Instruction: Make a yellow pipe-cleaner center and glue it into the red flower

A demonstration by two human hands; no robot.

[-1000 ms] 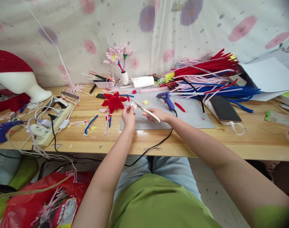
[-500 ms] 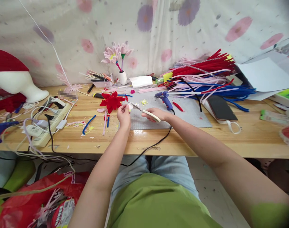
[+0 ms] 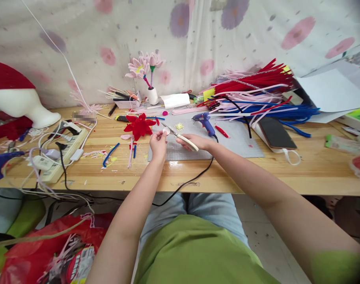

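Observation:
My left hand (image 3: 158, 143) pinches a small pale pink petal-shaped piece (image 3: 166, 130) between thumb and fingertips. In my right hand (image 3: 196, 141) are scissors with cream handles (image 3: 188, 143). Their blades point left and lie close to the pale piece; whether they touch it I cannot tell. Left of my left hand sits a red fuzzy flower (image 3: 139, 127). Beyond the scissors, a small yellow-white tuft (image 3: 179, 126) rests on the grey cutting mat (image 3: 239, 148). A blue glue gun (image 3: 205, 124) lies to the right of it, with a red piece (image 3: 221, 131) alongside.
Bundled red, pink and blue pipe cleaners (image 3: 256, 86) fill the back right, near a phone (image 3: 276, 133). A white vase (image 3: 153, 96) with pink flowers stands behind. Scraps and a power strip (image 3: 60, 157) with tangled cords occupy the left. A black cord (image 3: 194, 181) crosses the front edge.
My left hand has shifted slightly right, and the pale piece now shows more plainly beside the blades. The scissors have stayed almost in place, with a small turn.

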